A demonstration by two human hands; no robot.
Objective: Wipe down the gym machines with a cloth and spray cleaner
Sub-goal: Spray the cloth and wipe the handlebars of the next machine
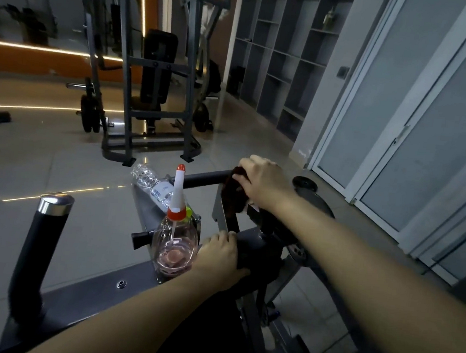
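We find the wiping step in hand: the right hand clasps a dark cloth round the machine's handle bar, the left hand grips the frame member with the spray bottle just beside it, and next, we judge, the cloth must travel along that bar.

Right hand: grips dark cloth against bar, centre frame.
Left hand: grips machine frame, beside spray bottle.
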